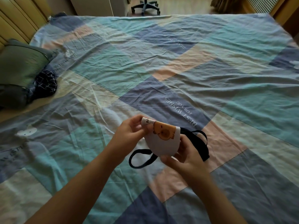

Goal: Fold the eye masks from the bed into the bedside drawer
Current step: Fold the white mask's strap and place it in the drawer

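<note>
— Eye mask [159,145]?
— Soft matt cloth, pale and smooth, with a printed orange cartoon patch; flat black woven elastic for the strap [202,143].

— Bed sheet [178,65]?
— Thin woven cotton-like cloth, matt, heavily creased, in patchwork blocks with white printed lettering.

— Pillow [21,62]?
— Green fabric, faintly satiny sheen, fine ribbed lines. Beside it, dark navy cloth [46,84] with thin white lines, crumpled.

— Further back?
— Chair base [144,7] in black, looks like matt plastic. Floor [178,8] pale and smooth. Wall panels [17,15] on the left smooth, yellowish, wood-like.
</note>
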